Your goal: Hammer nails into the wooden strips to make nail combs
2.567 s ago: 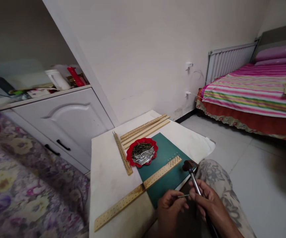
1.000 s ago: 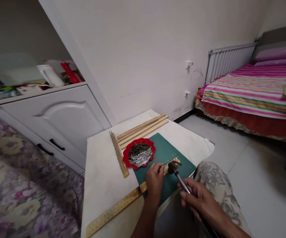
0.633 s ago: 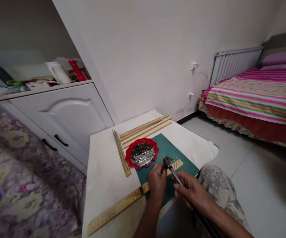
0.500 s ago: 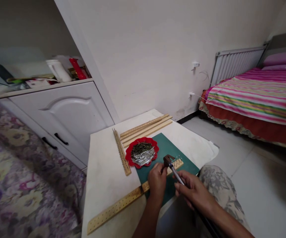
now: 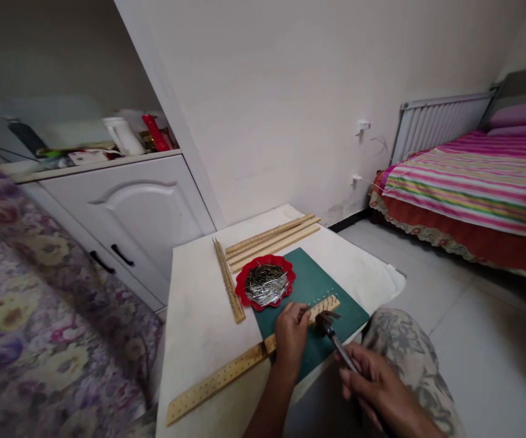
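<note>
My right hand (image 5: 374, 386) is wrapped round the handle of a claw hammer (image 5: 342, 351). The hammer's head hangs just to the right of the wooden strip with holes (image 5: 314, 317), apart from the nails. Several nails (image 5: 328, 302) stand upright in a row at the strip's far end. My left hand (image 5: 291, 337) rests over the strip, its thumb and forefinger pinched on a nail beside that row; the fingers mostly hide it. Beneath lies a green mat (image 5: 301, 271). Close by on the left stands a red scalloped dish (image 5: 241, 291) heaped with loose nails (image 5: 266, 283).
A second strip with holes (image 5: 214, 380) runs toward the table's near left corner. Left of the dish lies a strip with nails in it (image 5: 229, 283); more wooden strips (image 5: 272, 242) lie behind it. My knee (image 5: 399, 334) is beside the table (image 5: 194, 304).
The hammer has come back from the strip, down and to the right, with my right hand. My left hand stays pinched at the strip. The view has shifted slightly.
</note>
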Demonstrator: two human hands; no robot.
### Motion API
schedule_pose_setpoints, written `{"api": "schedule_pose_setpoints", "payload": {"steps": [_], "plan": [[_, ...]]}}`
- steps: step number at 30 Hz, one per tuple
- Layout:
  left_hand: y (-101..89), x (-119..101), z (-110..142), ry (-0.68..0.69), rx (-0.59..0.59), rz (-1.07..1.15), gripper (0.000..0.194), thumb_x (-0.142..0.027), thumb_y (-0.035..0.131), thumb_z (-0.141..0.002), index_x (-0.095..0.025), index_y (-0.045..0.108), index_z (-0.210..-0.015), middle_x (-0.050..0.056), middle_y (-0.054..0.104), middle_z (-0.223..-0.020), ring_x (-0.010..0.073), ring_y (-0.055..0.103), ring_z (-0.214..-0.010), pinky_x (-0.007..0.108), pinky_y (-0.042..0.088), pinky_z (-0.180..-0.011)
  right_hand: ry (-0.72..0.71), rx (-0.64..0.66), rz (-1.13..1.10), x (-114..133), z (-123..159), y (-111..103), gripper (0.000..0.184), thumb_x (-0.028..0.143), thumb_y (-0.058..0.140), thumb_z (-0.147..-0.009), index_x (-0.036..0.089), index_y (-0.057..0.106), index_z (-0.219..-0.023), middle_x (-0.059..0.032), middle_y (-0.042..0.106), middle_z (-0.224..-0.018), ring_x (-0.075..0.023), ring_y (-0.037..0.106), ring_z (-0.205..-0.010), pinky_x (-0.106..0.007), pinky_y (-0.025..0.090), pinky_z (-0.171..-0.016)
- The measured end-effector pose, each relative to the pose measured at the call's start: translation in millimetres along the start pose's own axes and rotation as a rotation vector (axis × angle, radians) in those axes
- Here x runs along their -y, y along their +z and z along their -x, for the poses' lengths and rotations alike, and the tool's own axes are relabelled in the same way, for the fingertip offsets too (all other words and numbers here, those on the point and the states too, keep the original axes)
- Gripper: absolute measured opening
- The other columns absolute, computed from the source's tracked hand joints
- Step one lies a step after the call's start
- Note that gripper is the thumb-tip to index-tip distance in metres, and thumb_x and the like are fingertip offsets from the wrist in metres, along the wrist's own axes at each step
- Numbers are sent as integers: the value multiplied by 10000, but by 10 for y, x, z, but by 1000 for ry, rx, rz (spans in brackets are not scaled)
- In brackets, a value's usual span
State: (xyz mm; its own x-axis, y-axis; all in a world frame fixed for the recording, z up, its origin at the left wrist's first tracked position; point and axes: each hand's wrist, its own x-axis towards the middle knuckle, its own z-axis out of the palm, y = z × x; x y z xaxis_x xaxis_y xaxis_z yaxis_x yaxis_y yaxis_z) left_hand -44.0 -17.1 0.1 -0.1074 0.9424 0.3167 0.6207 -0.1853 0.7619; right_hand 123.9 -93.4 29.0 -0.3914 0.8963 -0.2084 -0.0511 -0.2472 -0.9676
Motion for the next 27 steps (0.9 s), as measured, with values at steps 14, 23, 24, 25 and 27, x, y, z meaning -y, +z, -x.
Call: {"api": "schedule_pose_setpoints", "payload": {"steps": [14,23,24,25,27], "plan": [[-761,70,-286,-22,-11,-438,155,-183,472,-812,-184,624,-780,40,634,-844,164,572,-803,252,399,-711,44,70,-23,-301,41,-8,372,541,596,-710,197,510,-821,59,561,-528,-20,294,-285,-157,130,-293],[-792,214,-709,-274,275,-712,120,-199,579,-706,-185,691,-747,57,698,-824,208,619,-812,252,384,-648,84,93,-58,-250,29,-15,392,543,632,-666,196,510,-803,69,537,-529,-24,277,-321,-164,154,-319],[-788,218,-729,-281,289,-722,125,-200,580,-701,-185,693,-750,57,699,-818,209,621,-804,252,384,-641,82,102,-70,-246,27,-17,385,539,631,-671,198,509,-802,69,545,-538,-21,276,-317,-164,151,-317],[-786,218,-748,-285,303,-730,129,-199,577,-698,-184,695,-750,59,700,-812,211,622,-798,252,383,-633,78,111,-85,-244,25,-18,378,536,628,-677,200,508,-798,70,550,-546,-17,274,-313,-163,150,-316],[-786,209,-781,-280,332,-743,136,-187,570,-691,-179,695,-743,65,702,-802,215,624,-799,252,380,-623,67,118,-107,-246,19,-19,362,528,631,-684,202,505,-779,75,547,-547,-14,272,-312,-159,151,-312]]}}
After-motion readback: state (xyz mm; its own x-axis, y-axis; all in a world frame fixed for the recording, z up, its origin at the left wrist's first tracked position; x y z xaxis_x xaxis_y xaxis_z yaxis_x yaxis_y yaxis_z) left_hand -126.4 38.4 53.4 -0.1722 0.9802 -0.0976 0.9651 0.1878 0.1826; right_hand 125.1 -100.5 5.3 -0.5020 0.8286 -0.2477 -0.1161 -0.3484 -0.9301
